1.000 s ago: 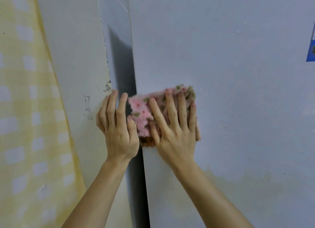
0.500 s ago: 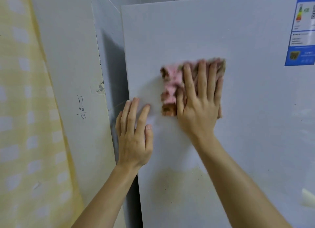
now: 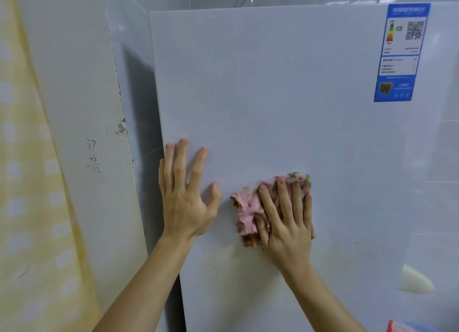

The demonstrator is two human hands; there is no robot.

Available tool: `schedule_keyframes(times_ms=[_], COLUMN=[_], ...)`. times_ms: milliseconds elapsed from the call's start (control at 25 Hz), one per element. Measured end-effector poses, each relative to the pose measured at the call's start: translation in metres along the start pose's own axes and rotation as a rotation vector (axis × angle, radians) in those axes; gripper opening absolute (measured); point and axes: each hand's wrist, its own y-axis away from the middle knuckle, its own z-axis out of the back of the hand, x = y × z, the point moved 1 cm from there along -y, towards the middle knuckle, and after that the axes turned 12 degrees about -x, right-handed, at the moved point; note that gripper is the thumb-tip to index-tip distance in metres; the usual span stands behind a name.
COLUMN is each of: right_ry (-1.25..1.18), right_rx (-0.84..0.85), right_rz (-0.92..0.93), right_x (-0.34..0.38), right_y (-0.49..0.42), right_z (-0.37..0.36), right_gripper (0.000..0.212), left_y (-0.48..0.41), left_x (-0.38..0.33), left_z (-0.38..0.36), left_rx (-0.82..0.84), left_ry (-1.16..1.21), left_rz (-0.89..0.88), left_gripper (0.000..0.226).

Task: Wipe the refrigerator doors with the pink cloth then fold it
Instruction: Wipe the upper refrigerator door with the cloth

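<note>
The white refrigerator door (image 3: 285,108) fills the view, with yellowish staining and dark specks low at 6 o'clock and a blue energy label (image 3: 400,53) at 2 o'clock. The right hand (image 3: 285,220) presses the pink cloth (image 3: 248,207) flat on the door with straight, spread fingers. At the cloth's 9 o'clock the left hand (image 3: 185,195) rests splayed near the door's edge, holding nothing. A pencilled white wall (image 3: 93,156) and a yellow checked curtain (image 3: 24,182) stand at 9 o'clock.
</note>
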Motion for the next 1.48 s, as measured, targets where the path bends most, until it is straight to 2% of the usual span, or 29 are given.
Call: schedule_keyframes(times_ms=[120,280,360,480,640,760,880,960,1080,1160,1280,1480], right_ry=[-0.041,0.038,0.082,0.064,-0.001,-0.035,-0.1,-0.107,-0.063,-0.02,0.001,-0.04], right_rx=[-0.096,-0.217,-0.236,-0.196,-0.068,0.032,0.029,-0.055,-0.196,-0.244,-0.227,-0.035], right_rz=[-0.043,-0.17,-0.191,-0.153,-0.072,0.011,0.045,0.026,-0.088,-0.15,-0.152,-0.097], right_x=[-0.013,-0.053,-0.058,-0.056,-0.062,-0.076,-0.088,-0.101,-0.122,-0.124,-0.126,-0.154], right_y=[-0.054,-0.169,-0.183,-0.136,-0.027,0.016,0.001,-0.045,-0.142,-0.175,-0.133,-0.003], right_z=[-0.004,-0.013,-0.013,-0.004,0.015,0.025,0.028,0.024,0.015,0.01,0.016,0.042], right_gripper=[0.048,0.052,0.053,0.055,0.056,0.058,0.058,0.052,0.049,0.05,0.052,0.055], left_y=[0.0,-0.006,-0.007,-0.006,-0.004,-0.002,0.0,-0.001,-0.005,-0.007,-0.007,-0.005], left_x=[-0.011,-0.028,-0.034,-0.041,-0.056,-0.072,-0.086,-0.094,-0.106,-0.114,-0.127,-0.145], left_z=[-0.002,-0.008,-0.011,-0.014,-0.02,-0.025,-0.029,-0.03,-0.036,-0.041,-0.047,-0.054], left_rx=[-0.007,0.017,0.034,0.011,-0.005,-0.008,-0.002,0.002,0.006,0.009,-0.003,-0.007], left_ry=[0.023,0.026,0.03,0.036,0.036,0.027,0.025,0.028,0.031,0.018,0.013,0.006], left_rz=[-0.024,-0.056,-0.043,-0.022,-0.033,-0.039,-0.045,-0.046,-0.048,-0.042,-0.032,-0.037], left_gripper=[0.066,0.067,0.069,0.069,0.068,0.069,0.071,0.071,0.071,0.072,0.072,0.071])
